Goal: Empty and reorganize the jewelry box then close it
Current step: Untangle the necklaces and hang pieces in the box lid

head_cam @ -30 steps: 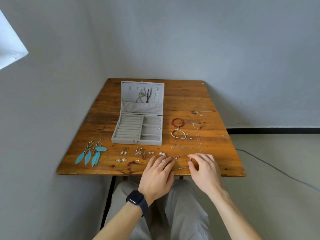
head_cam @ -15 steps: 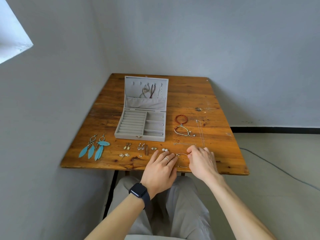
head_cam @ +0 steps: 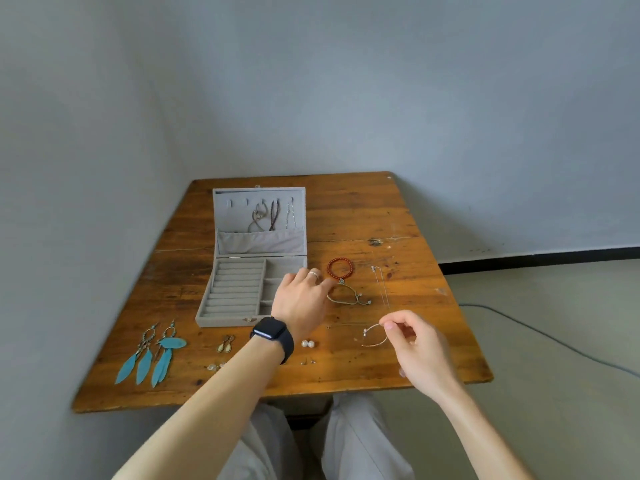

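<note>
Since half a second ago, I am seeing the left hand (head_cam: 302, 299) leaving the near edge of the tabletop (head_cam: 363, 216) and reaching forward; it is now hovering with fingers spread and loose, gripping nothing, over the right front corner of the box (head_cam: 242, 299), its fingertips close to the red bracelet (head_cam: 340, 267). A watch (head_cam: 272, 333) is sitting on that wrist and a ring on one finger. My right hand (head_cam: 415, 344) is lifting off the wood and pinching a thin silver bangle (head_cam: 374, 336) between thumb and forefinger, holding it just above the tabletop near the right front edge. The box is sitting open at the middle left of the tabletop, its lid (head_cam: 259, 216) standing upright behind the tray; a few chains are hanging from hooks inside the lid, and the ring rolls and side compartments I can see are looking bare. A cord bracelet (head_cam: 348, 295) is lying just in front of the red one, and a fine chain (head_cam: 381, 287) is stretching along the wood to their right. Two blue feather earrings (head_cam: 152, 355) are lying at the left front, with small drop earrings (head_cam: 225, 344) and a pair of pearl studs (head_cam: 307, 344) in a row beside my left forearm.
</note>
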